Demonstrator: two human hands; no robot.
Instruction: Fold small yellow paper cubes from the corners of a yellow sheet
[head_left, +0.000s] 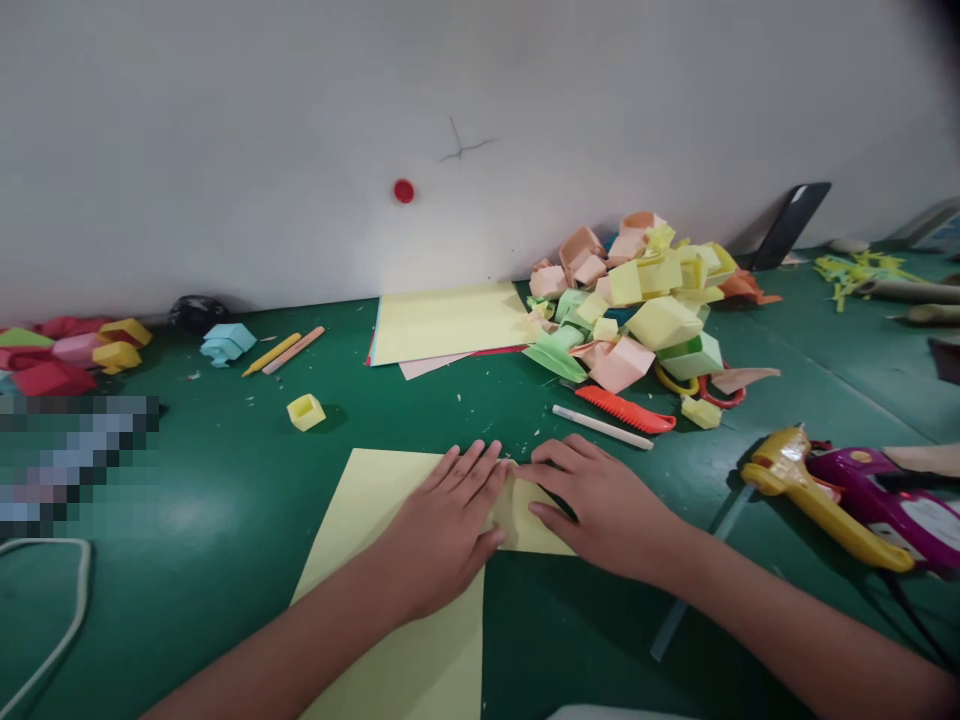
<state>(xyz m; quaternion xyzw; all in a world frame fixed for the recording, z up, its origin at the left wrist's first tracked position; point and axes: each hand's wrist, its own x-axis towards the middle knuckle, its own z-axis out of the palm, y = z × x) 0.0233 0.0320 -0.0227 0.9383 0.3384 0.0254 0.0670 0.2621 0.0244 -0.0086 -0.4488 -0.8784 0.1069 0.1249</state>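
A pale yellow sheet of paper (431,650) lies on the green table in front of me, its upper part folded across to the right. My left hand (441,538) rests flat on the sheet, fingers stretched toward the far edge. Close beside it, my right hand (611,505) touches the folded part with its index finger reaching toward the left fingertips. The right thumb stands apart from the index finger, and the other right fingers are bent. Part of the fold is hidden beneath both hands.
Behind my hands are a small yellow paper box (306,412), stacked coloured sheets (450,325), a pencil-like white stick (602,427) and an orange-red cutter (626,408). Folded paper pieces (664,325) pile up at the back right. A yellow glue gun (832,510) lies right.
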